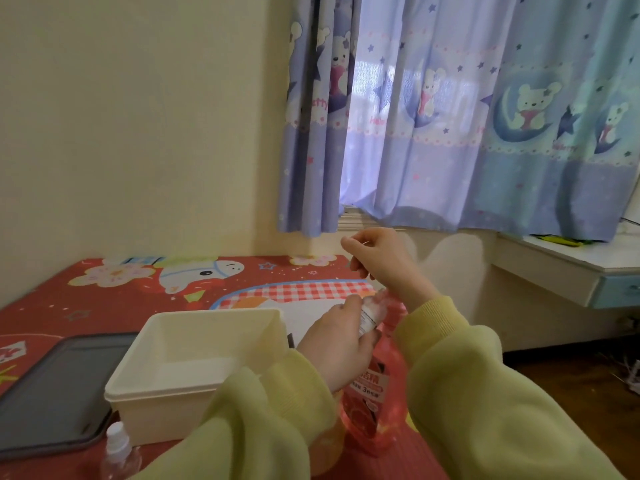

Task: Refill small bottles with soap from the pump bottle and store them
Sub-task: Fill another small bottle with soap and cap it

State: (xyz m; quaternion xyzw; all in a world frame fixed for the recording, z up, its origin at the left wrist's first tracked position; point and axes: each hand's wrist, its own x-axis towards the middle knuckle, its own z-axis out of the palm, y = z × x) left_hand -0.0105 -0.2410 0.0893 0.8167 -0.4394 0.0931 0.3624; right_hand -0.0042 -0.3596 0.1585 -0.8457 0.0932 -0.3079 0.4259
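Observation:
My left hand [337, 344] grips a small clear bottle [370, 315] with a white label and holds it upright just above the pink pump bottle [372, 407]. The pump bottle stands on the red mat, partly hidden by my left sleeve. Higher up, over the small bottle, my right hand [379, 259] has its fingers pinched on a small pale piece with a thin tube, which looks like the bottle's spray cap. A second small clear spray bottle [117, 452] with a white cap stands at the bottom left.
An open white plastic box [131, 396] sits left of my hands, and a grey flat lid [59, 386] lies beside it. The red cartoon mat [104, 292] runs to the wall. A white desk with a blue drawer [568, 271] is on the right, under the curtain.

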